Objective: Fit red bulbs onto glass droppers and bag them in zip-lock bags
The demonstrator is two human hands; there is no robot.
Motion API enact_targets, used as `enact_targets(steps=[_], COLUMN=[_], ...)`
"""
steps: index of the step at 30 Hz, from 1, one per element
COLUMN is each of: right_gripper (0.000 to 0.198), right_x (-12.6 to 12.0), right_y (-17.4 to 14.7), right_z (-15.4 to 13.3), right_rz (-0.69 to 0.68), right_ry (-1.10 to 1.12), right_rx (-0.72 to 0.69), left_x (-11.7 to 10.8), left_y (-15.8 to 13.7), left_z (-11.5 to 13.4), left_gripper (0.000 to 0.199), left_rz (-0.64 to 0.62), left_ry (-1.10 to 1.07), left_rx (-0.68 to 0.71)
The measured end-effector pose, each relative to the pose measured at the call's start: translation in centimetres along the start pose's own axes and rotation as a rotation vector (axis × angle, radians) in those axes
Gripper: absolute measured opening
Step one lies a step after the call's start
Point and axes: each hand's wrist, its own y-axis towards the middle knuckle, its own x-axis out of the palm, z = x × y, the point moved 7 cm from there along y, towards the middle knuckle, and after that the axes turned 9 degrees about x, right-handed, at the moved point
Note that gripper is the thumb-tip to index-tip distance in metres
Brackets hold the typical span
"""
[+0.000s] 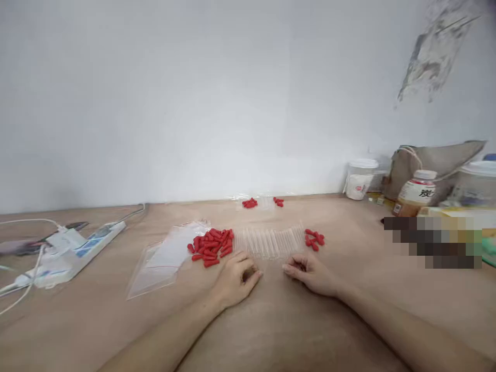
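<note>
A row of thin clear tubes [267,243] lies side by side on the table just beyond my hands. My left hand [237,279] rests near the row's left front end, its fingers curled and the thumb bent toward them. Near the right front end is my right hand [310,275], with thumb and forefinger brought together. Anything either hand pinches is too small or too clear to make out. A heap of red rubber bulbs [211,245] sits left of the tubes, beyond my left hand. Several more red bulbs [314,239] lie at the right end.
Clear plastic bags [163,261] lie flat on the left, near a white power strip [77,253] with cables. Against the wall is a clear pack [265,203] with red bulbs. A lidded cup [360,180], a bottle [416,192] and a grey bag [442,155] stand at right.
</note>
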Motion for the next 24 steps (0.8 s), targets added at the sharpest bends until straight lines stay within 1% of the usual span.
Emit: enact_targets(steps=[2, 4, 7, 8, 10, 11, 14, 16, 18, 19, 21, 24], right_gripper=[0.033, 0.031, 0.029, 0.028, 0.026, 0.025, 0.022, 0.021, 0.022, 0.023, 0.03, 0.035], right_x=[0.0, -0.1, -0.1, -0.2, -0.8, -1.5, -4.9, -7.7, -10.2, -11.2, -12.5, -12.8], right_y=[0.0, 0.1, 0.1, 0.2, 0.2, 0.2, -0.2, -0.7, -1.0, -1.0, -0.9, -0.3], right_z=[0.1, 0.2, 0.4, 0.4, 0.3, 0.2, 0.3, 0.9, 2.2, 3.0, 4.5, 5.7], right_rz=[-0.001, 0.015, 0.067, 0.101, 0.197, 0.266, 0.559, 0.759, 0.877, 0.902, 0.9, 0.842], right_ry=[-0.001, 0.004, 0.026, 0.025, -0.011, -0.051, -0.253, -0.391, -0.462, -0.472, -0.468, -0.461], right_rx=[0.013, 0.018, 0.009, -0.004, -0.038, -0.055, -0.061, 0.011, 0.134, 0.197, 0.302, 0.388], left_x=[-0.5, -0.9, -1.0, -1.0, -0.9, -0.8, -0.4, -0.1, 0.2, 0.3, 0.4, 0.6], left_y=[0.1, 0.5, 2.0, 2.7, 4.1, 4.8, 6.2, 6.8, 7.0, 7.1, 7.3, 7.5], left_z=[-0.9, -2.0, -4.1, -4.8, -5.8, -6.2, -7.0, -7.2, -7.4, -7.4, -7.5, -7.5], left_gripper=[0.015, 0.015, 0.018, 0.02, 0.026, 0.029, 0.033, 0.034, 0.033, 0.032, 0.03, 0.026], left_rz=[0.071, 0.098, 0.046, 0.035, 0.022, 0.017, -0.016, -0.046, -0.078, -0.093, -0.122, -0.155], left_ry=[0.112, 0.232, 0.441, 0.472, 0.505, 0.516, 0.559, 0.583, 0.602, 0.609, 0.618, 0.619], left_rx=[-0.087, -0.185, -0.362, -0.398, -0.45, -0.468, -0.513, -0.538, -0.56, -0.57, -0.581, -0.585])
